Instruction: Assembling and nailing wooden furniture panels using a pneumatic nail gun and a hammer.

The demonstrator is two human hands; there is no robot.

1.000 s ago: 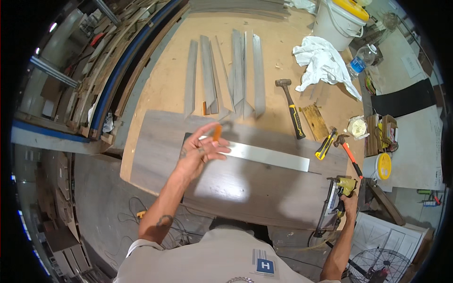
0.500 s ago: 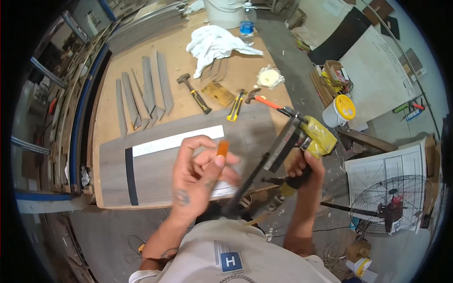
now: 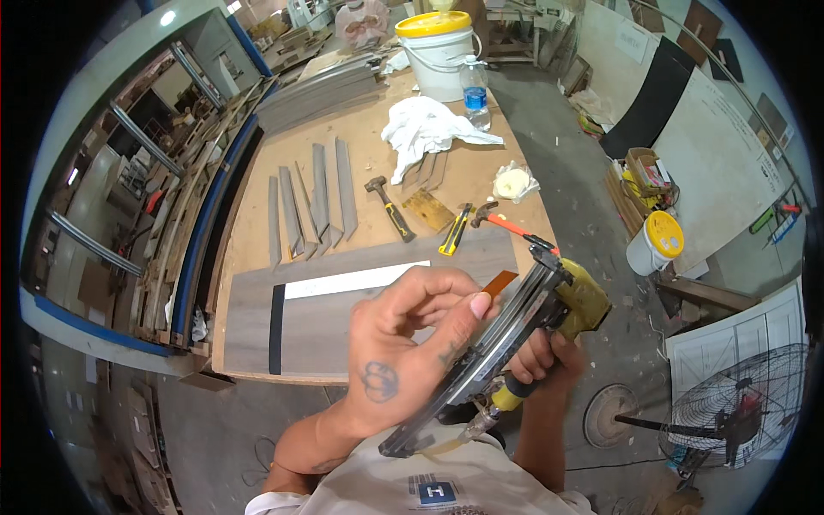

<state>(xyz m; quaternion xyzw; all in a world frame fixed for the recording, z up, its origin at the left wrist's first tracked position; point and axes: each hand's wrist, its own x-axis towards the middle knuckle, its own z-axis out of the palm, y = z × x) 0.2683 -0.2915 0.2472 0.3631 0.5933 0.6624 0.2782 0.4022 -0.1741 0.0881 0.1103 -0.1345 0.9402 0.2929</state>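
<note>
My left hand [image 3: 408,343] pinches a short copper-orange strip of nails [image 3: 501,281] between thumb and forefinger. The strip's far end is right beside the metal rails of a nail gun [image 3: 587,302]; whether the two touch, I cannot tell. My right hand [image 3: 545,359] wraps round the gun's handle. The gun has a yellow body, and its long magazine [image 3: 468,369] slants down to the left, toward my shirt, partly behind my left hand. An air hose fitting [image 3: 482,422] hangs from the handle's lower end. Beneath my left hand lies a grey wood-grain panel [image 3: 249,318].
On the table [image 3: 378,103] are a white strip [image 3: 343,281], a black strip [image 3: 277,330], several grey mouldings [image 3: 322,193], hammers [image 3: 390,210], a yellow cutter [image 3: 456,230], a white cloth [image 3: 429,129] and a lidded bucket [image 3: 438,64]. A fan [image 3: 738,412] stands right; another person [image 3: 360,24] is far back.
The nail gun has rolled over, so its metal rails now show. My left hand has moved right, bringing the nail strip close to the magazine. The view has tilted up.
</note>
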